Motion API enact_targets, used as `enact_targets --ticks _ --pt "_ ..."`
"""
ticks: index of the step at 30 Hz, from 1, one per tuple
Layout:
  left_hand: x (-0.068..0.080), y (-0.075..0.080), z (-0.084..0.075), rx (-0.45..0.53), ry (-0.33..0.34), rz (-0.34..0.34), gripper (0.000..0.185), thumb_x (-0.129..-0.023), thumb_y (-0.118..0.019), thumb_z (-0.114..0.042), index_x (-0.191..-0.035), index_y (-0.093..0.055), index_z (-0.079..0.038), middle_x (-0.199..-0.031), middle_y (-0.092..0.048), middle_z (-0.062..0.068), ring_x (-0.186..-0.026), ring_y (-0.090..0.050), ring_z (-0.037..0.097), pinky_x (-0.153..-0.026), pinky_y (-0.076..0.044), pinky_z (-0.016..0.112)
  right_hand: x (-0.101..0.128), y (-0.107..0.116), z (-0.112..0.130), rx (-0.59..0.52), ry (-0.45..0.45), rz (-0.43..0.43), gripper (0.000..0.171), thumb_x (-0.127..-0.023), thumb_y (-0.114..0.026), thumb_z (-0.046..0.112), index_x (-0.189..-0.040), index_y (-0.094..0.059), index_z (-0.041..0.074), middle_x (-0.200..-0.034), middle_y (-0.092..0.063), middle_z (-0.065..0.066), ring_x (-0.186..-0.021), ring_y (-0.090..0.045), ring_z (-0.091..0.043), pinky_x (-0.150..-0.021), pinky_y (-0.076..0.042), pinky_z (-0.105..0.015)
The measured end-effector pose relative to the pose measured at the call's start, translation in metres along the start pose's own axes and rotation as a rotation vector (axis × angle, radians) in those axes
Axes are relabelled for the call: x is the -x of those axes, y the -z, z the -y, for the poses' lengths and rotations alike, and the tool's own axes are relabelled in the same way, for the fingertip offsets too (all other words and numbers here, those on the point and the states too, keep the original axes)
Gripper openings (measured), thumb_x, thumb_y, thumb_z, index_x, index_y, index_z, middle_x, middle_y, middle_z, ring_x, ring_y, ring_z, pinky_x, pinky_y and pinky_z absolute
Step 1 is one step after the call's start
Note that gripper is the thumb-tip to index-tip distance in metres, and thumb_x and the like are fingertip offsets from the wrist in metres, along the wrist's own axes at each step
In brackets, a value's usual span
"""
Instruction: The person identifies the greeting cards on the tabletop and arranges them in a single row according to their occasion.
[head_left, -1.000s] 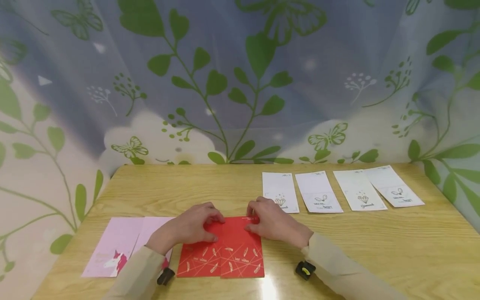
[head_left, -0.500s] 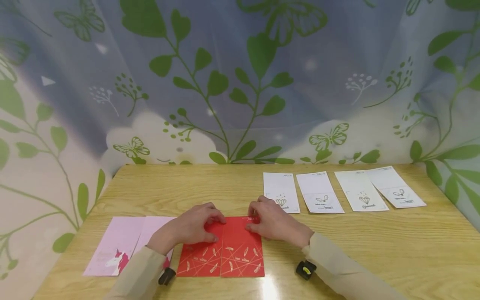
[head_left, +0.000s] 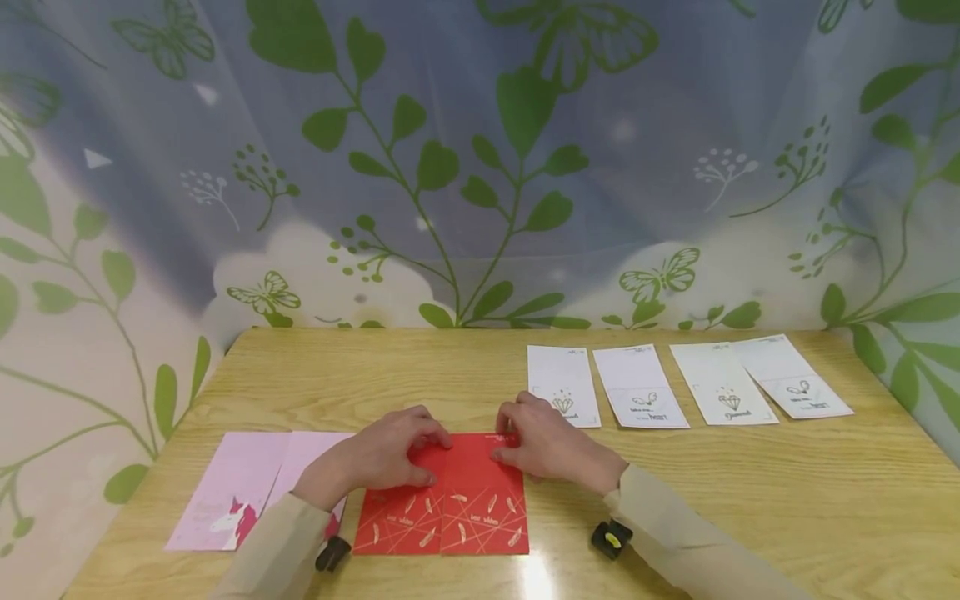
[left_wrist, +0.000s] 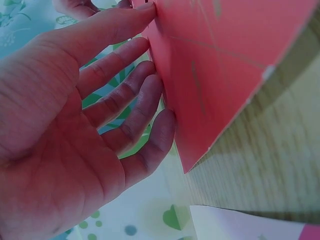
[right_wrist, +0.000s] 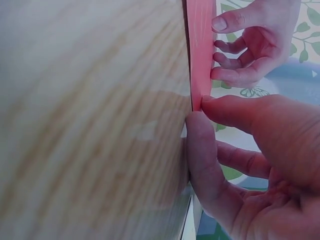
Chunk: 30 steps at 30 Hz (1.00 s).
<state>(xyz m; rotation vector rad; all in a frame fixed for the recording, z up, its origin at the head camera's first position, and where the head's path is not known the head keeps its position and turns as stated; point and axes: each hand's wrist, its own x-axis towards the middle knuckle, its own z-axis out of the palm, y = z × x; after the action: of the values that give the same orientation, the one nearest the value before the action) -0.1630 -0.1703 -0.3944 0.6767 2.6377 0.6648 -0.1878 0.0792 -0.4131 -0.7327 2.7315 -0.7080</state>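
In the head view, two red cards with gold feather patterns, the left red card [head_left: 397,525] and the right red card [head_left: 483,525], lie side by side on the wooden table. My left hand [head_left: 386,450] touches the left card's upper part with spread, relaxed fingers; the left wrist view shows its fingertips [left_wrist: 162,125] along the red edge. At the right card's upper right corner, my right hand [head_left: 547,442] rests with bent fingers. Its thumb [right_wrist: 235,110] touches the red surface in the right wrist view, and the forefinger [right_wrist: 202,155] lies by the edge.
Two pink unicorn cards [head_left: 232,475] lie at the left, one partly behind the left forearm. Several white cards [head_left: 637,387] stand in a row at the back right, the rightmost two overlapping. A patterned curtain [head_left: 480,167] hangs behind the table [head_left: 750,483].
The camera view shifts very slightly. Both hands and the red cards stay where they were.
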Motion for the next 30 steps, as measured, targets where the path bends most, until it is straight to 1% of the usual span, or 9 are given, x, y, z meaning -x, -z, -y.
enact_targets --ticks 4,10,12,16,18,19,23,25,30 --pt "0.0 0.0 0.0 -0.002 -0.004 0.001 0.037 -0.082 -0.084 -0.017 -0.117 -0.071 -0.015 -0.112 -0.061 0.001 -0.1 -0.057 0.017 -0.09 -0.052 0.041 0.0 0.001 0.0 -0.012 -0.01 0.01 0.027 -0.086 -0.083 0.028 -0.102 -0.068 0.012 -0.093 -0.055 -0.003 -0.083 -0.052 -0.015 -0.066 -0.047 -0.029" --pt "-0.001 0.003 0.003 0.02 -0.01 0.012 0.037 -0.084 -0.083 -0.018 -0.119 -0.071 -0.016 -0.113 -0.061 0.001 -0.104 -0.057 0.018 -0.094 -0.052 0.045 0.001 0.005 -0.002 -0.079 -0.028 0.025 0.033 -0.088 -0.081 0.032 -0.11 -0.066 0.012 -0.097 -0.058 -0.002 -0.081 -0.055 -0.012 -0.067 -0.048 -0.028" --pt "-0.001 0.005 0.004 0.032 -0.02 -0.006 0.035 -0.086 -0.082 -0.019 -0.118 -0.07 -0.016 -0.114 -0.063 0.001 -0.105 -0.06 0.019 -0.094 -0.053 0.044 0.002 0.006 -0.004 -0.107 -0.02 0.02 0.034 -0.089 -0.08 0.031 -0.112 -0.065 0.011 -0.098 -0.06 -0.002 -0.073 -0.058 -0.012 -0.066 -0.049 -0.027" --pt "-0.001 0.01 0.005 0.031 -0.021 -0.066 0.035 -0.086 -0.082 -0.02 -0.119 -0.069 -0.016 -0.115 -0.065 0.001 -0.106 -0.063 0.019 -0.092 -0.057 0.042 0.007 0.009 -0.008 -0.123 0.018 -0.014 0.034 -0.09 -0.078 0.031 -0.113 -0.065 0.01 -0.097 -0.065 -0.001 -0.07 -0.059 -0.01 -0.069 -0.05 -0.028" --pt "-0.001 0.011 0.004 0.019 -0.013 -0.072 0.037 -0.084 -0.084 -0.019 -0.119 -0.069 -0.015 -0.115 -0.065 0.002 -0.104 -0.064 0.02 -0.089 -0.058 0.041 0.01 0.011 -0.01 -0.113 0.042 -0.038 0.033 -0.091 -0.078 0.031 -0.113 -0.066 0.01 -0.097 -0.067 -0.001 -0.075 -0.059 -0.009 -0.072 -0.05 -0.03" --pt "0.0 0.012 0.004 0.015 0.0 -0.066 0.039 -0.083 -0.085 -0.019 -0.119 -0.07 -0.015 -0.115 -0.065 0.002 -0.104 -0.064 0.02 -0.089 -0.058 0.041 0.011 0.012 -0.011 -0.104 0.056 -0.046 0.032 -0.091 -0.078 0.031 -0.112 -0.066 0.011 -0.097 -0.067 -0.001 -0.078 -0.058 -0.008 -0.074 -0.049 -0.031" --pt "0.0 0.009 0.003 0.005 0.049 -0.021 0.041 -0.081 -0.086 -0.017 -0.119 -0.071 -0.016 -0.114 -0.063 0.002 -0.104 -0.06 0.019 -0.09 -0.057 0.041 0.014 0.013 -0.014 -0.077 0.105 -0.041 0.031 -0.089 -0.08 0.027 -0.114 -0.068 0.012 -0.1 -0.068 0.0 -0.079 -0.056 -0.01 -0.079 -0.047 -0.033" --pt "-0.001 0.006 0.004 0.004 0.066 -0.011 0.041 -0.081 -0.086 -0.016 -0.119 -0.071 -0.016 -0.114 -0.062 0.001 -0.104 -0.058 0.019 -0.091 -0.056 0.042 0.013 0.012 -0.015 -0.05 0.131 -0.029 0.032 -0.088 -0.08 0.025 -0.116 -0.069 0.013 -0.101 -0.068 0.0 -0.079 -0.055 -0.01 -0.079 -0.046 -0.033" --pt "-0.003 0.001 0.004 0.0 0.071 -0.017 0.039 -0.081 -0.086 -0.016 -0.117 -0.071 -0.018 -0.112 -0.061 0.0 -0.103 -0.057 0.019 -0.092 -0.054 0.043 0.013 0.009 -0.015 0.003 0.156 -0.026 0.032 -0.086 -0.082 0.023 -0.114 -0.072 0.012 -0.102 -0.067 0.0 -0.078 -0.052 -0.009 -0.075 -0.046 -0.029"
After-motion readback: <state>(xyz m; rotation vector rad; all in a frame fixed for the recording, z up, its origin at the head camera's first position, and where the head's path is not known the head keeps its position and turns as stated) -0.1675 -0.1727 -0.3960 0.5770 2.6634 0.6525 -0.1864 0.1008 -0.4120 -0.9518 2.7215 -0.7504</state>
